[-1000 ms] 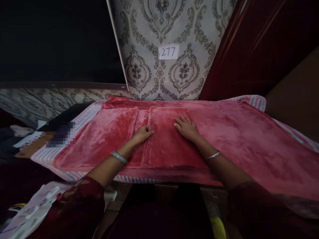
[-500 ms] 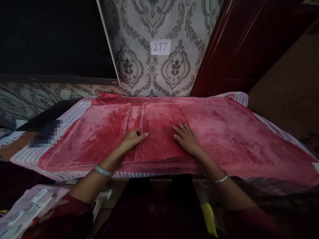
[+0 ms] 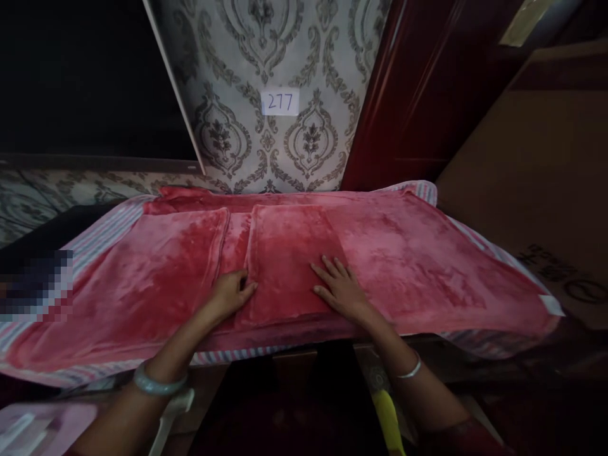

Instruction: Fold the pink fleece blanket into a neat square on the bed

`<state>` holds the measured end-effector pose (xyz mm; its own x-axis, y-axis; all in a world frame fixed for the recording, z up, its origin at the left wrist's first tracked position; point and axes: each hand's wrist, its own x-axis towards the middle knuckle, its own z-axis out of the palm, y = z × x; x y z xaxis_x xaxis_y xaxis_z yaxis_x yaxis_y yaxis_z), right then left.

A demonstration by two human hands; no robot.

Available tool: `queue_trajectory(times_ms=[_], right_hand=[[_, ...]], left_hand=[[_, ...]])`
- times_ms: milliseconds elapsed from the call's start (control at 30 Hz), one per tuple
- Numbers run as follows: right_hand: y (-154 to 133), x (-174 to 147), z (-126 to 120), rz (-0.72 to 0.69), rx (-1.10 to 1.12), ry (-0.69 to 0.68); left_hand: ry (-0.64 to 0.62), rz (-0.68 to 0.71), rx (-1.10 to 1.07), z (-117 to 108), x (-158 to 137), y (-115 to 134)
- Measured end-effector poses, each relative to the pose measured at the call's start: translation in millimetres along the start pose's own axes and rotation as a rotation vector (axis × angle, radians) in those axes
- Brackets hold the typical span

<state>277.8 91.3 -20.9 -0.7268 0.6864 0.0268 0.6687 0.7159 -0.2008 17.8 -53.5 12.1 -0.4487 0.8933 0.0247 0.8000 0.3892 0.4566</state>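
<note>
A red-pink plush blanket (image 3: 399, 253) lies spread out, with a striped edge showing around it. On it, a folded flap (image 3: 289, 253) lies flat in the middle, and another plush panel (image 3: 175, 247) lies to its left with a narrow gap between them. At the flap's left edge is my left hand (image 3: 230, 294), its fingers curled against the cloth and its thumb lying over the edge; the fingertips are partly hidden. My right hand (image 3: 342, 288) rests flat near the flap's right side, fingers spread.
A large dark screen (image 3: 90, 82) stands at the back left, before patterned wallpaper bearing a paper marked 277 (image 3: 280, 101). Dark red furniture (image 3: 403, 95) and a cardboard box (image 3: 536, 164) stand at the right. Below the front edge is a yellow object (image 3: 389, 421).
The camera view has shifted, so the blanket and wall appear further left. Both hands keep about the same places on the flap, the left curled and the right flat.
</note>
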Motion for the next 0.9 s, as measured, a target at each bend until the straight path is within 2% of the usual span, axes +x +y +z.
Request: queue_trajectory(times_ms=[100, 167, 233, 300, 433, 600, 767, 900], right_hand=[[5.8, 18.3, -11.7, -0.012, 0.044, 0.045], [6.4, 40.4, -22.0, -0.015, 0.048, 0.092], [4.3, 66.0, -30.8, 0.007, 0.031, 0.105], [0.8, 89.1, -34.1, 0.064, 0.001, 0.084], [-2.6, 111.9, -18.6, 0.132, -0.088, 0.062], [-0.4, 107.7, 6.4, 0.116, -0.144, 0.125], [7.0, 121.5, -4.9, 0.129, -0.088, 0.073], [13.6, 163.9, -31.3, 0.143, -0.017, 0.144]], left_hand=[[0.112, 0.039, 0.224, -14.2, 13.2, 19.2], [0.154, 0.15, 0.278, -16.3, 29.5, 38.1], [0.127, 0.248, 0.289, -10.3, 48.5, 54.7], [0.074, 0.222, 0.317, 2.1, 65.5, 63.0], [-0.007, 0.092, 0.372, 32.7, 79.7, 54.1], [0.042, 0.073, 0.384, 51.2, 72.4, 40.4], [0.027, 0.069, 0.355, 34.2, 79.0, 50.3], [0.135, 0.156, 0.32, 12.2, 119.3, 66.5]])
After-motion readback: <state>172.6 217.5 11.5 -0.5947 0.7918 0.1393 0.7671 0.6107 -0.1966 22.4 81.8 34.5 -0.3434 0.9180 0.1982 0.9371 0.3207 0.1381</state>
